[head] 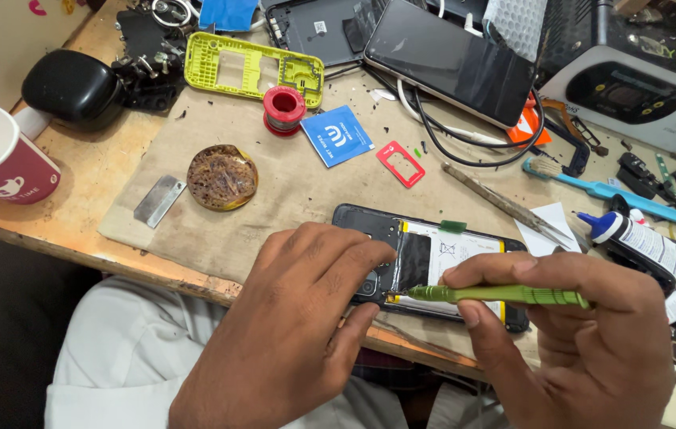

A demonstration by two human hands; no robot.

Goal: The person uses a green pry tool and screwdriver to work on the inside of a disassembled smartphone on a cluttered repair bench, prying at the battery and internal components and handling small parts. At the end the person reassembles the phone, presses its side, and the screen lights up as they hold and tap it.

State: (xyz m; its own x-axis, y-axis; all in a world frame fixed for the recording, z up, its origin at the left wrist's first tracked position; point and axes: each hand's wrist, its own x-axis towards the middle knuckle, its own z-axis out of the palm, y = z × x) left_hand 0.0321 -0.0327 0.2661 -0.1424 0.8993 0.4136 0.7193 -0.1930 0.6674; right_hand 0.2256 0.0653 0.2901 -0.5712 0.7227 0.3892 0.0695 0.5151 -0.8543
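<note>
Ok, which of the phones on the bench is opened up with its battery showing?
The opened phone under both hands, nearest the bench edge; its white battery is exposed. The other phone lies at the back, dark screen up, closed.

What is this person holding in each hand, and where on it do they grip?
The right hand holds a green screwdriver around its handle, tip toward the opened phone. The left hand presses down on the phone's camera end.
</note>
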